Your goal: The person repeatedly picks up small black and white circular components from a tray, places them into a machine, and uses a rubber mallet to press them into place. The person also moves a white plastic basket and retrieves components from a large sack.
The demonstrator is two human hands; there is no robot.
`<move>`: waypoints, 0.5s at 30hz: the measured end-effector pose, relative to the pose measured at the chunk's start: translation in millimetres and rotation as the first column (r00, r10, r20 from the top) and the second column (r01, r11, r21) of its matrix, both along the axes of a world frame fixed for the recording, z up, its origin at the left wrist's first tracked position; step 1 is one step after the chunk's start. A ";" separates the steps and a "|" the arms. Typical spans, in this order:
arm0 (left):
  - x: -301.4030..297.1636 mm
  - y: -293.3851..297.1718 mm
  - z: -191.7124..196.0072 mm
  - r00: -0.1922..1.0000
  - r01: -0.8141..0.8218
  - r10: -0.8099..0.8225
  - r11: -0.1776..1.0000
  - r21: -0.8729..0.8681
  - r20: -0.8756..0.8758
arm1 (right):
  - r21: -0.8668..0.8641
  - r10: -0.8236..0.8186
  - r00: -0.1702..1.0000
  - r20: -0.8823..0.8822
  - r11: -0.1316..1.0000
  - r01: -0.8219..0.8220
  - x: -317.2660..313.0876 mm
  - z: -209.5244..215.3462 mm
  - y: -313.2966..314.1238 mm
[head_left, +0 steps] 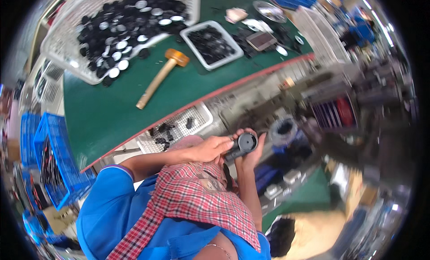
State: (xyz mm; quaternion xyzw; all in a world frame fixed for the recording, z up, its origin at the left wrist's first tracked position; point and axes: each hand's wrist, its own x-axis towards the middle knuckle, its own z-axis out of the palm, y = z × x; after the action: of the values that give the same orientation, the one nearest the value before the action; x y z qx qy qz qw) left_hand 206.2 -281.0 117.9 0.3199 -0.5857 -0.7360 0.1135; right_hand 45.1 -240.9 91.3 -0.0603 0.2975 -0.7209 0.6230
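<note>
Between my two hands is a black plastic part with a round, cup-like end (247,143) and a short straight stem. My left hand (214,148) closes on the stem side, its fingers lying along the part. My right hand (252,156) wraps the round end from below and from the right, thumb up beside the rim. The hollow of the round end faces up. Just left of my hands, below the table edge, a white perforated basket (204,113) holds several small black parts (166,130).
A mallet (156,83) with an orange head lies on the green table (103,112). Beyond it stand a large white basket (53,51) of black and white discs and a white tray (239,51) of small black pieces. Dark machinery (376,125) fills the right side. Blue crates (67,166) stand at left.
</note>
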 end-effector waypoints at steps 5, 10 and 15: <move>55.1 -61.9 -12.4 0.973 0.226 -0.227 0.974 0.020 0.045 | 0.048 0.140 0.977 -0.158 0.990 -0.134 35.5 1.8 -50.9; 153.2 -226.2 -56.7 0.650 -0.178 0.758 0.221 -0.959 0.054 | 0.119 0.195 0.972 -0.133 0.977 -0.179 38.1 2.8 -69.5; 243.4 -312.4 -121.1 0.245 0.469 0.907 0.198 -0.861 0.342 | 0.182 0.159 0.981 -0.108 0.974 -0.138 13.6 -3.9 -69.9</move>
State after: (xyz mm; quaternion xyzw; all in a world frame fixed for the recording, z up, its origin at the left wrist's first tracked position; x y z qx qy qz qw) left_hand 449.6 -593.5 -3.1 0.6461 -0.7390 0.1781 0.0683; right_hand 58.7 -310.7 87.4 -0.0717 0.3913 -0.6384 0.6589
